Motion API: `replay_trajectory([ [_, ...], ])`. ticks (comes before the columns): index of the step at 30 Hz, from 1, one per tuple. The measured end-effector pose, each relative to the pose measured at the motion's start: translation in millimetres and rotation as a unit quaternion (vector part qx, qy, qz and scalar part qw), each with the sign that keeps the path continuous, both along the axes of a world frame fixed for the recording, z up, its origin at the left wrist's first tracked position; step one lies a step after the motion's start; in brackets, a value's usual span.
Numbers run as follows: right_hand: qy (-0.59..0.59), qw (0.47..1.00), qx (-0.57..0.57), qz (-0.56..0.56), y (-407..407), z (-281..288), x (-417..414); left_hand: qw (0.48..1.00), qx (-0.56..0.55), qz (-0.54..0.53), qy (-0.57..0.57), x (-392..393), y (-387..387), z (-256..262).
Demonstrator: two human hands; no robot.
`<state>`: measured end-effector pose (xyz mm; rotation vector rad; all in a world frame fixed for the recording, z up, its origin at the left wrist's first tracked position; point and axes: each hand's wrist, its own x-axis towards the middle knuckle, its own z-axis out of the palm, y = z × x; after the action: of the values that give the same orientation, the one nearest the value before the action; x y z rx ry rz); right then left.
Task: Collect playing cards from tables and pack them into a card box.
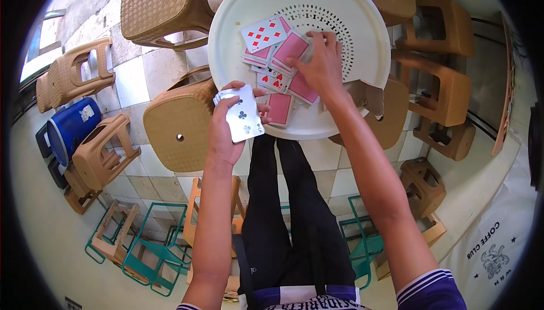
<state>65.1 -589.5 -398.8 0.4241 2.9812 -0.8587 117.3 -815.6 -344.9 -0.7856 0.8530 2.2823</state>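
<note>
My left hand (229, 136) holds a small stack of playing cards face up, with the three of clubs (243, 115) on top. Over the round white table (365, 12), my right hand (324, 61) reaches to a loose pile of cards. Its thumb touches the lower edge of a red-backed card (291, 48), and the other fingers are spread beyond that card's right side. The seven of diamonds (264, 35) lies face up on the pile's far left. Closer to me are a partly covered hearts card (274, 81) and another red-backed card (279, 108).
A torn brown cardboard piece (366, 97) sits at the table's right edge, by my right forearm. Woven-pattern plastic stools (180, 127) stand close around the table. Farther left is a blue drum (74, 129); green metal-framed chairs (157, 246) stand behind me.
</note>
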Motion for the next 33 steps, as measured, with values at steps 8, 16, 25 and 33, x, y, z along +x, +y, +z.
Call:
replay_trajectory([
  [8, -0.093, 0.967, -0.238, -0.018, 19.5, 35.3, 2.4, 1.000, -0.017, -0.021, 0.003, -0.1, 9.3, -2.2],
  [16, -0.012, 0.934, -0.277, 0.224, -41.7, 80.2, 74.7, 1.000, -0.020, -0.011, -0.003, 2.0, 18.3, 6.0],
  [25, 0.042, 0.998, 0.020, 0.033, -8.4, -4.6, 1.1, 0.997, -0.032, -0.003, 0.065, 3.0, 14.7, 12.2],
  [33, -0.037, 0.977, -0.211, 0.007, 11.0, 36.6, 0.1, 0.985, 0.146, 0.043, 0.084, 7.5, -6.8, 4.1],
])
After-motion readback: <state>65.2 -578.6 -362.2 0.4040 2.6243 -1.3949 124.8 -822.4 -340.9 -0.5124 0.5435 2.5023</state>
